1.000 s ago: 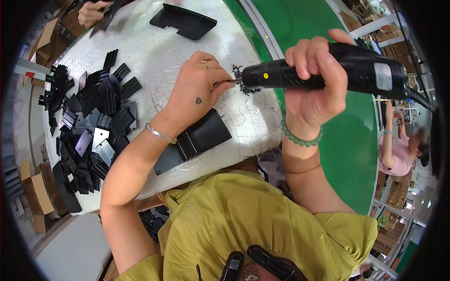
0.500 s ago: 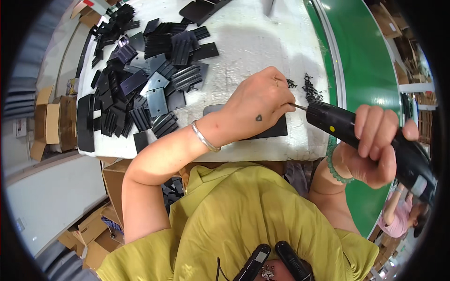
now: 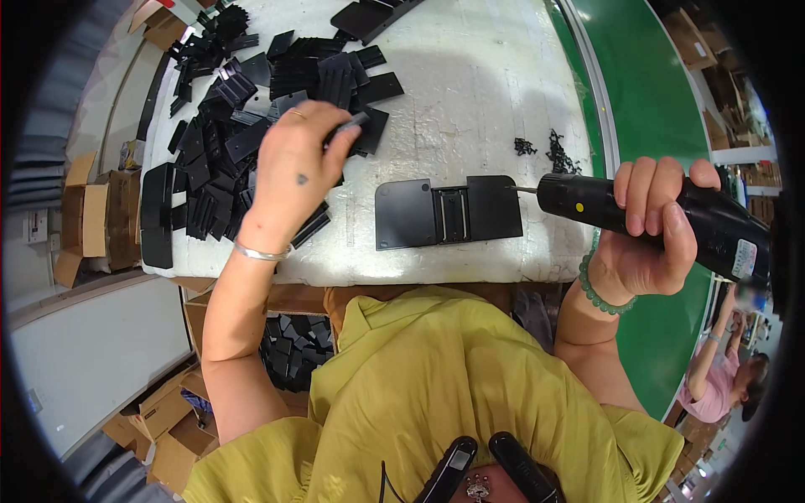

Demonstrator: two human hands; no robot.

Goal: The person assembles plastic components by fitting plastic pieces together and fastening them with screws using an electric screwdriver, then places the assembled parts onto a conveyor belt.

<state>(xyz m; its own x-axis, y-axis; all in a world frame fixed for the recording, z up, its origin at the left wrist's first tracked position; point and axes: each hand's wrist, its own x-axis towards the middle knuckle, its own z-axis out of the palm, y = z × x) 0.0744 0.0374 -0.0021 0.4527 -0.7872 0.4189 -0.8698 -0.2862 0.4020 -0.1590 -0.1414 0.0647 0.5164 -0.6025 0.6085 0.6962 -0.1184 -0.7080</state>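
Observation:
My right hand (image 3: pixel 658 235) is wrapped around a black electric screwdriver (image 3: pixel 583 201). Its thin bit points left, beside the right edge of a black part (image 3: pixel 493 210) lying flat on the white table. This part has two flat plates joined by a ribbed middle piece (image 3: pixel 453 215). My left hand (image 3: pixel 293 168), slightly blurred, is over the pile of black plates and ribbed pieces (image 3: pixel 226 138). Its thumb and fingers are closed on a small black piece (image 3: pixel 355 123), only partly visible.
Two small heaps of black screws, one nearer (image 3: pixel 524 147) and one larger (image 3: pixel 560 153), lie right of the part. A long black piece (image 3: pixel 157 216) rests at the table's left edge. Below, a cardboard box holds black pieces (image 3: pixel 295 348). Another person (image 3: pixel 713 381) works at far right.
My left hand has moved left from the black part to the pile, uncovering the part. The screwdriver in my right hand has shifted slightly left and up.

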